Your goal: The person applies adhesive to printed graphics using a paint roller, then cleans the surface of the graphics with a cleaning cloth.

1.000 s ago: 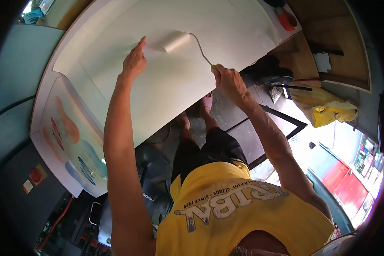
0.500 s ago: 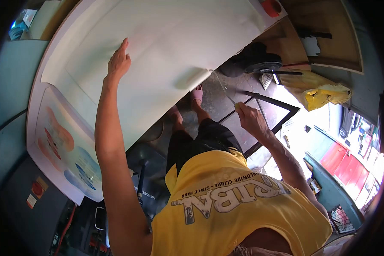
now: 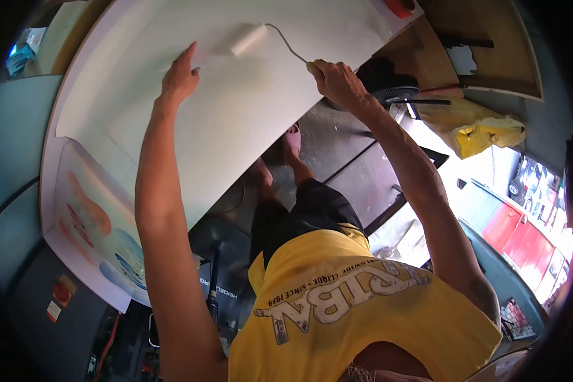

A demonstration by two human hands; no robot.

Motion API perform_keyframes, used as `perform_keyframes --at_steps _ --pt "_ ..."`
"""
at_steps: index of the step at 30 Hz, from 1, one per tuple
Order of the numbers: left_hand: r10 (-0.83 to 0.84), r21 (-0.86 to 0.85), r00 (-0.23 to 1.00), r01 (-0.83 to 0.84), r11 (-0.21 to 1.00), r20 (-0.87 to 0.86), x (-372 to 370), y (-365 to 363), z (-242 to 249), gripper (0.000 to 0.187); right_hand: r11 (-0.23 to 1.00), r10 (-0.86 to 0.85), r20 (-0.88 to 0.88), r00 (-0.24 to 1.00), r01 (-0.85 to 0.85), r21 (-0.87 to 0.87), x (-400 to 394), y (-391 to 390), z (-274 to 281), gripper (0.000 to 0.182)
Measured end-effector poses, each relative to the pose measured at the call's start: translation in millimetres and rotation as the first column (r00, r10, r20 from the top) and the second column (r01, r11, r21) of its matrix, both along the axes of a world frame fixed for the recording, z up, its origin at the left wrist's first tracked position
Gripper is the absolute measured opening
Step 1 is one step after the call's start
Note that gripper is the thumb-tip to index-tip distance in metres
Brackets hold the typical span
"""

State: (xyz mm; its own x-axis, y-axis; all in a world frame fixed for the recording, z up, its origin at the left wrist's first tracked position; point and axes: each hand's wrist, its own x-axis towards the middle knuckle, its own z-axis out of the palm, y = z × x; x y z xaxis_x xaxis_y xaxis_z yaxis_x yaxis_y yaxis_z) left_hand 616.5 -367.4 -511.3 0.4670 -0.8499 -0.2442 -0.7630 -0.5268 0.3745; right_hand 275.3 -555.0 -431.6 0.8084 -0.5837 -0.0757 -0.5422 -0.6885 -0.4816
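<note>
A large white sheet (image 3: 235, 127) covers most of the table top in front of me. My right hand (image 3: 337, 83) is wrapped round the handle of a paint roller (image 3: 249, 39). The roller's white sleeve lies over the far part of the sheet, its bent wire frame running back to my fist. To the left, my left hand (image 3: 180, 76) is over the sheet with fingers stretched out and thumb apart, holding nothing. Below it, at the table's left end, lies a printed sheet (image 3: 102, 223) with orange and blue shapes.
A roll of red tape (image 3: 401, 7) sits at the table's far right corner. Beyond the right edge are a black fan (image 3: 388, 79) and a yellow plastic bag (image 3: 490, 135). A dark metal frame (image 3: 388, 213) stands on the floor to my right.
My right hand has pushed the roller from the sheet's near edge up and left to its far part. My left hand has shifted slightly, still with its fingers out.
</note>
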Motion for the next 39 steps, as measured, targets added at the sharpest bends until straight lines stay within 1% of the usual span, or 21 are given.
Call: perform_keyframes --at_steps 1,4,5,7,9,11,14,15,17,19,22,24,27,28,29,31,34,37,39 --pt "0.014 0.002 1.0 -0.014 1.0 -0.025 4 0 -4 0.069 0.998 0.038 0.001 0.999 -0.038 -0.045 -4 -3 -11 0.023" --pt "0.041 0.032 0.996 -0.038 0.999 -0.078 -2 4 5 0.068 1.0 -0.01 -0.081 0.997 0.009 -0.013 -28 11 -5 0.023" --pt "0.035 0.027 0.996 -0.033 0.999 -0.083 0 5 5 0.068 0.993 0.004 -0.014 1.0 -0.006 -0.117 -45 18 -13 0.014" --pt "0.035 0.023 0.996 -0.034 0.999 -0.082 1 4 8 0.069 0.981 0.12 0.059 0.991 -0.109 -0.161 -90 29 -10 0.009" --pt "0.044 0.036 0.996 -0.041 0.998 -0.077 -1 4 9 0.069 0.995 0.044 -0.013 0.999 -0.045 -0.088 -141 49 -8 0.009" --pt "0.036 0.019 0.997 -0.035 0.999 -0.073 1 5 4 0.069 1.0 0.01 -0.136 0.991 -0.01 -0.001 -180 64 10 0.014" --pt "0.025 -0.024 0.999 -0.026 0.999 -0.038 -1 8 -9 0.069 0.998 0.003 -0.2 0.98 0.009 0.058 -219 77 37 0.014" --pt "0.024 -0.039 0.999 -0.025 0.999 -0.022 -1 9 -13 0.069 0.998 -0.007 -0.145 0.989 0.017 0.067 -222 74 40 0.014" --pt "0.045 -0.011 0.999 -0.046 0.999 -0.018 -4 7 -12 0.07 0.996 -0.02 -0.035 0.999 0.023 0.089 -217 66 56 0.014" --pt "0.06 0.005 0.998 -0.06 0.998 -0.018 -5 9 -13 0.071 0.997 -0.04 -0.026 0.999 0.041 0.067 -186 43 63 0.014" --pt "0.061 -0.002 0.998 -0.061 0.998 -0.02 -5 6 -15 0.073 0.999 -0.041 -0.006 0.999 0.041 0.017 -120 -5 36 0.014" --pt "0.073 0.017 0.997 -0.073 0.997 -0.018 -6 7 -14 0.075 1.0 -0.01 0.051 0.999 0.011 -0.015 -70 -32 20 0.015" --pt "0.094 0.014 0.995 -0.093 0.996 -0.038 -7 6 -11 0.076 0.999 0.021 -0.027 0.999 -0.022 -0.038 -24 -55 7 0.018" --pt "0.104 0.025 0.994 -0.103 0.994 -0.046 -8 8 -11 0.076 0.999 0.02 -0.039 0.999 -0.022 -0.046 -17 -58 5 0.018" --pt "0.09 -0.001 0.995 -0.09 0.996 -0.04 -7 10 -12 0.076 0.998 0.019 -0.055 0.998 -0.022 -0.052 -13 -60 4 0.018" --pt "0.057 -0.051 0.998 -0.059 0.997 -0.039 -7 11 -13 0.076 0.997 0.02 -0.11 0.994 -0.029 -0.077 -15 -63 -4 0.02" --pt "0.108 0.03 0.994 -0.107 0.994 -0.036 -10 8 -6 0.076 0.993 0.008 -0.143 0.99 -0.024 -0.113 -40 -55 -21 0.018" --pt "0.105 0.028 0.991 -0.103 0.994 -0.086 -9 8 -2 0.075 0.976 0.089 -0.144 0.985 -0.115 -0.183 -97 -42 -18 0.014" --pt "0.087 0.008 0.99 -0.086 0.996 -0.108 -5 8 -5 0.075 0.97 0.101 0.004 0.995 -0.098 -0.221 -143 -23 -5 0.012"
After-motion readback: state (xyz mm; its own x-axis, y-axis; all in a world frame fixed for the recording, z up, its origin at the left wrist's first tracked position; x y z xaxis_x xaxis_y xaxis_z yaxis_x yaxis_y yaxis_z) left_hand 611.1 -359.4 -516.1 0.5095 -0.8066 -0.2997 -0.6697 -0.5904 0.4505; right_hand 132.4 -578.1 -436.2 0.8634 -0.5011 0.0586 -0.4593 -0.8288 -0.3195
